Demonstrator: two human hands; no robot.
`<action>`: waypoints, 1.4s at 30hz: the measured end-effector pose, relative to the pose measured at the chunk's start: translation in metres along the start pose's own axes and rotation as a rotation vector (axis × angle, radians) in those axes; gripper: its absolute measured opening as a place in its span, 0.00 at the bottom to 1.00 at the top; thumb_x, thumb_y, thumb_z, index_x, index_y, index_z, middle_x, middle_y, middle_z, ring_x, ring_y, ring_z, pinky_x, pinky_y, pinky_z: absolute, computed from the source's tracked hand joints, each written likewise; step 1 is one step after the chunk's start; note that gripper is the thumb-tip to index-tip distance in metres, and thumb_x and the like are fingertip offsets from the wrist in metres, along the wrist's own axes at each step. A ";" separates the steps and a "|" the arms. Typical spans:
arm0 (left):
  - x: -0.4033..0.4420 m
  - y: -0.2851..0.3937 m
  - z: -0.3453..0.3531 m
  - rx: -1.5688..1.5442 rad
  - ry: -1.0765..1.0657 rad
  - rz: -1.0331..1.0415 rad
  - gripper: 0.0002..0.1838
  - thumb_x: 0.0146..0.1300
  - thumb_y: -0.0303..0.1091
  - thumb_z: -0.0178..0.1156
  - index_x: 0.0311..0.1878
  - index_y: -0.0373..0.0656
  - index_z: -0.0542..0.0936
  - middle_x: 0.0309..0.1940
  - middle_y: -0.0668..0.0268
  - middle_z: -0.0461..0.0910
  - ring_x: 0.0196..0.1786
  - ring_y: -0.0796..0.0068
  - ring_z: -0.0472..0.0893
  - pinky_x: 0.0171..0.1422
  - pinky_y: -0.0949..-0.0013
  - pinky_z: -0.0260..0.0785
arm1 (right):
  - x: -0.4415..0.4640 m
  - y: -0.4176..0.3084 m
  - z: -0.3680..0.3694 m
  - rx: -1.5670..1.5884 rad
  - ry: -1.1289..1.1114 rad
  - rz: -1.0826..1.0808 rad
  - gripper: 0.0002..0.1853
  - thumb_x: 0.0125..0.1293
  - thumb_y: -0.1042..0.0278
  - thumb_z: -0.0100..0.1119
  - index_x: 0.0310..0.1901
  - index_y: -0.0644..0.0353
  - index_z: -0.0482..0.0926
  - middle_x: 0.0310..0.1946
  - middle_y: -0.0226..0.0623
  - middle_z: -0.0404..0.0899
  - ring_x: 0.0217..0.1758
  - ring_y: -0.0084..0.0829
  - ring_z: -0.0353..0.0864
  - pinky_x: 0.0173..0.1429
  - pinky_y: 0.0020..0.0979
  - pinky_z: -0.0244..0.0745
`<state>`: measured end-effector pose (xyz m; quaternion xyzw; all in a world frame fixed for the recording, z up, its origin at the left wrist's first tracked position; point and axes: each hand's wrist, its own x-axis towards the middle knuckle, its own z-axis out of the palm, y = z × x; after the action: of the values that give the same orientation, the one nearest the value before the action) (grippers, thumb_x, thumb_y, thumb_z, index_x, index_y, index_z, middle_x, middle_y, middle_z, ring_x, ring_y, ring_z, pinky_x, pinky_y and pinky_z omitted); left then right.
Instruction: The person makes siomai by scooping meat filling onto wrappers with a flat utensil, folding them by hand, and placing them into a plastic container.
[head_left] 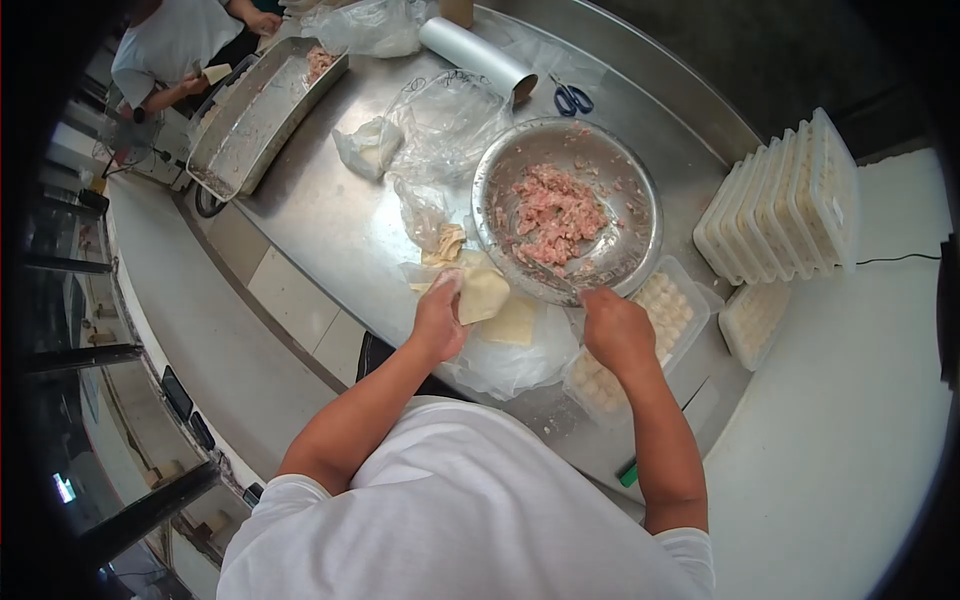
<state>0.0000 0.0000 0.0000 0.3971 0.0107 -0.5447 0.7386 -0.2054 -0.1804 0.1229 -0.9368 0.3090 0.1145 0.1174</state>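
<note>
My left hand (pixel 440 318) holds a thin, pale dough wrapper (pixel 483 294) over a clear plastic bag (pixel 515 368). More wrappers (pixel 510 322) lie on that bag just to the right. My right hand (pixel 617 330) is closed around a thin utensil (pixel 556 276) whose far end reaches into a round metal bowl (pixel 650 215). Pink minced meat (pixel 557 210) sits in the bowl. Beneath and beside my right hand is a clear plastic tray (pixel 702 300) with rows of small pale dumplings (pixel 664 308).
Stacked clear trays (pixel 780 205) stand at the right, near another filled tray (pixel 755 322). Blue scissors (pixel 572 98), a silver roll (pixel 475 55) and plastic bags (pixel 450 120) lie beyond. A co-worker (pixel 180 45) stands by a long metal pan (pixel 262 120) at upper left.
</note>
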 end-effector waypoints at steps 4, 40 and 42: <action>-0.008 0.035 0.021 -0.219 0.051 -0.068 0.20 0.75 0.35 0.56 0.66 0.40 0.69 0.58 0.61 0.78 0.61 0.65 0.79 0.68 0.60 0.72 | 0.007 0.004 -0.010 0.187 0.347 -0.094 0.13 0.61 0.74 0.53 0.44 0.59 0.85 0.39 0.44 0.83 0.41 0.46 0.86 0.46 0.45 0.81; -0.023 0.042 0.061 -0.222 0.233 -0.015 0.24 0.80 0.48 0.44 0.69 0.41 0.65 0.62 0.57 0.74 0.63 0.61 0.78 0.72 0.57 0.70 | -0.014 0.012 -0.020 0.230 0.359 -0.197 0.13 0.59 0.77 0.56 0.44 0.60 0.86 0.33 0.43 0.80 0.36 0.47 0.84 0.43 0.43 0.80; -0.025 0.041 0.062 -0.242 0.219 -0.029 0.24 0.80 0.48 0.44 0.70 0.42 0.65 0.63 0.56 0.73 0.64 0.60 0.77 0.72 0.56 0.70 | -0.025 0.008 -0.021 0.434 0.411 -0.249 0.14 0.56 0.80 0.60 0.43 0.58 0.86 0.32 0.41 0.79 0.35 0.45 0.83 0.41 0.41 0.79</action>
<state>-0.0026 -0.0135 0.0769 0.3618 0.1624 -0.5035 0.7676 -0.2271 -0.1790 0.1492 -0.9240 0.2264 -0.1609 0.2629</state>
